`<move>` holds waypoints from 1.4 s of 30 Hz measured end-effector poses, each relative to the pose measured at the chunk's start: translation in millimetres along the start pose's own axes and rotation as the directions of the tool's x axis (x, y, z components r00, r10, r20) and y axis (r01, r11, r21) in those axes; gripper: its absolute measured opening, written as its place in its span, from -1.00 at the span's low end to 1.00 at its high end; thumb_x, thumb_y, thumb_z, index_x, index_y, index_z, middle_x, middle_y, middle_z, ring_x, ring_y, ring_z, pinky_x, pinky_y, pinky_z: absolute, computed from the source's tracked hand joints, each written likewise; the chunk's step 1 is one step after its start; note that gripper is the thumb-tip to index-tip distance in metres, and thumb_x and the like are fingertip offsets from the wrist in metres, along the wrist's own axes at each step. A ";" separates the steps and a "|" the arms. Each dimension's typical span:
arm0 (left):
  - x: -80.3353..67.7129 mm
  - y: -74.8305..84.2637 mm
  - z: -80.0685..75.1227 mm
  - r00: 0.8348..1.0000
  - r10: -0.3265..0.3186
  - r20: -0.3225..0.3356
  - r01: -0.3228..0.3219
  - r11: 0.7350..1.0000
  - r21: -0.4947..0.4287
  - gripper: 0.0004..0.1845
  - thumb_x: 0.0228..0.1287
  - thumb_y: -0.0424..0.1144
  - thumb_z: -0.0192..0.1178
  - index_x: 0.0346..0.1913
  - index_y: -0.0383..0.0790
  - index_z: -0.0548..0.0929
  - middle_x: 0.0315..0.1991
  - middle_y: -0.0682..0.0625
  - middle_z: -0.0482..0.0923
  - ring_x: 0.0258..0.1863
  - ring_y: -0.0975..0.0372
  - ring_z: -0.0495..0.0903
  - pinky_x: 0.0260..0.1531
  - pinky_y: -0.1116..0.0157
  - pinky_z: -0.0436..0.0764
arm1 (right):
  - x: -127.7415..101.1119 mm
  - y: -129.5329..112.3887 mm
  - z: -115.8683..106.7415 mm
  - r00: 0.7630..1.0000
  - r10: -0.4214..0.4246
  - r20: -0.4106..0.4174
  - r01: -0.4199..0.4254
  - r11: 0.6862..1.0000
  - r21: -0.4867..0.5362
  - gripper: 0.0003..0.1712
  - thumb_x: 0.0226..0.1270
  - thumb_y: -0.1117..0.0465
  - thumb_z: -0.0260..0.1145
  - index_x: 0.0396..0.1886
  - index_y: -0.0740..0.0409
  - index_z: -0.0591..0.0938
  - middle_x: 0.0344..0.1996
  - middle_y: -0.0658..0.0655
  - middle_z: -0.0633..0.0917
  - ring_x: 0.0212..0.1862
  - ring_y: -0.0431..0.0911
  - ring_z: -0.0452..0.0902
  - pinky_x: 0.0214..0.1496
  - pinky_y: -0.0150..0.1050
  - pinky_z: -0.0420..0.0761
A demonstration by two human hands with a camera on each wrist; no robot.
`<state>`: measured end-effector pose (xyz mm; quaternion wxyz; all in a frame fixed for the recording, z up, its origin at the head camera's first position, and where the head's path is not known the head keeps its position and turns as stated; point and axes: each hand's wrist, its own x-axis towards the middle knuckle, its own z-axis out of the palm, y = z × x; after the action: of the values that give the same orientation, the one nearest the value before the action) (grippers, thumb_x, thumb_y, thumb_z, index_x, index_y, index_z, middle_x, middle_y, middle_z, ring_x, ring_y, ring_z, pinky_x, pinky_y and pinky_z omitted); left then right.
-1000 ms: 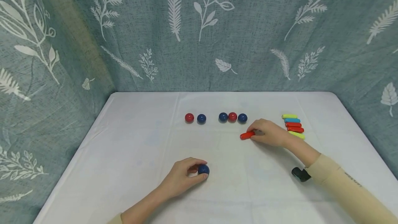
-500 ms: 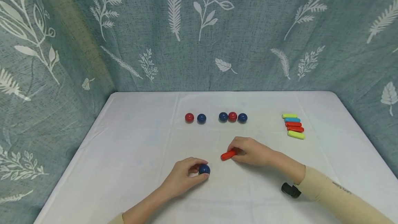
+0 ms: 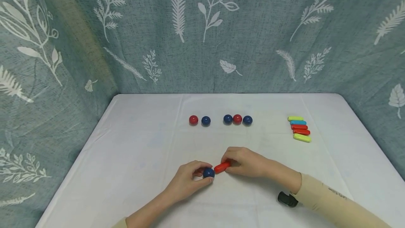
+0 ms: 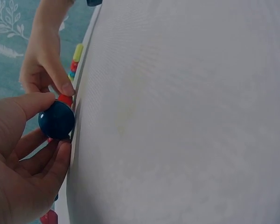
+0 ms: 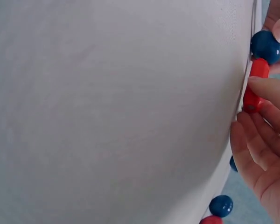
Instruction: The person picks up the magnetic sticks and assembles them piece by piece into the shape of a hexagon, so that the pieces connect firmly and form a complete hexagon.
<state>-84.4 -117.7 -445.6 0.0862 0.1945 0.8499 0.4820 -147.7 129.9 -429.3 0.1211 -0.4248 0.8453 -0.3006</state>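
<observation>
Hanging beyond the held ball (image 3: 209,172), the curtain (image 3: 152,66) carries pale leaf prints. The white table (image 3: 142,143) spreads all round the held ball. A beige sleeve (image 3: 335,198) comes in to its right, on the near side, with a black object (image 3: 287,199) at the cuff. The left hand (image 3: 188,178) is left of the held ball, thumb and fingers curved round it. The right hand (image 3: 245,162) is right of it, thumb and fingertips pinching a red stick (image 3: 222,167), one end right at the held ball. Beyond and well to its right lie five sticks (image 3: 299,127). Beyond it, slightly left, sit a red ball (image 3: 193,120) and a blue ball (image 3: 205,121); beyond and rightward, three balls (image 3: 237,119) in a row.
</observation>
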 end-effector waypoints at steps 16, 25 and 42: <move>-1.7 0.5 -1.0 1.000 -0.029 0.011 0.029 0.999 -0.012 -0.63 0.19 -0.11 0.39 0.02 -0.17 0.68 -0.15 0.13 0.64 -0.20 0.29 0.58 -0.11 0.38 0.59 | -2.5 12.6 -23.0 0.985 0.076 -0.155 -0.073 0.997 0.024 -0.80 0.30 0.24 0.36 -0.09 0.08 0.68 -0.18 -0.07 0.67 -0.15 -0.20 0.55 -0.09 -0.28 0.60; -2.3 -0.6 -1.9 0.999 -0.048 0.022 0.049 0.999 -0.018 -0.63 0.19 -0.11 0.40 0.03 -0.13 0.68 -0.11 0.12 0.64 -0.18 0.28 0.56 -0.10 0.39 0.58 | 3.0 61.9 -56.7 0.803 0.330 -0.497 -0.330 0.939 0.091 -0.67 0.27 0.32 0.36 0.02 0.28 0.61 -0.02 0.27 0.59 -0.08 0.09 0.56 -0.10 -0.05 0.62; -1.2 -0.2 -2.0 0.999 -0.043 0.024 0.043 0.999 -0.017 -0.64 0.19 -0.10 0.39 0.03 -0.11 0.68 -0.13 0.14 0.63 -0.19 0.29 0.56 -0.09 0.38 0.58 | 8.6 74.4 -57.4 0.833 0.383 -0.399 -0.398 0.916 0.047 -0.63 0.17 0.28 0.45 -0.03 0.29 0.61 -0.12 0.27 0.61 -0.11 0.09 0.55 -0.09 -0.03 0.57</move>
<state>-84.0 -119.9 -444.8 0.1086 0.1812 0.8485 0.4852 -227.3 180.5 -429.0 -0.0036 -0.1751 0.9263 -0.3337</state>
